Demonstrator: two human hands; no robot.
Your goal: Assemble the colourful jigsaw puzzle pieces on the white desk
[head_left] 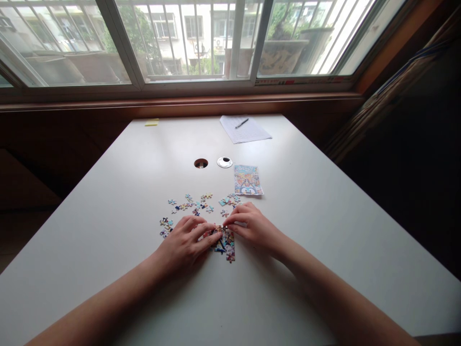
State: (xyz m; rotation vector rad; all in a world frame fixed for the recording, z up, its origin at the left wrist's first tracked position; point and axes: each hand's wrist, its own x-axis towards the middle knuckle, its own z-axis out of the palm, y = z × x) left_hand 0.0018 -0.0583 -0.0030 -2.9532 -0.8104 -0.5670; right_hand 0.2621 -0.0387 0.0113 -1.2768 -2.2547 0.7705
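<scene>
A partly joined jigsaw puzzle (pixel 228 245) lies on the white table, its lower edge uneven with tabs. Across its left side rests my left hand (pixel 189 239), fingers stretched out and touching it, hiding part of the picture. My right hand (pixel 248 223) is closed in a pinch at the puzzle's upper right edge, on a small puzzle piece (pixel 225 227) mostly covered by the fingertips. Loose puzzle pieces (pixel 185 206) lie scattered beyond my left hand. More loose pieces (pixel 230 199) sit just past my right fingers.
Behind my right hand lies a colourful picture card (pixel 248 180). The table (pixel 144 178) has a round cable hole (pixel 200 163) with a silver cover (pixel 224 162) beside it. Farther back are paper sheets (pixel 237 134), a pen (pixel 241 123) and yellow sticky notes (pixel 151 122), near the window.
</scene>
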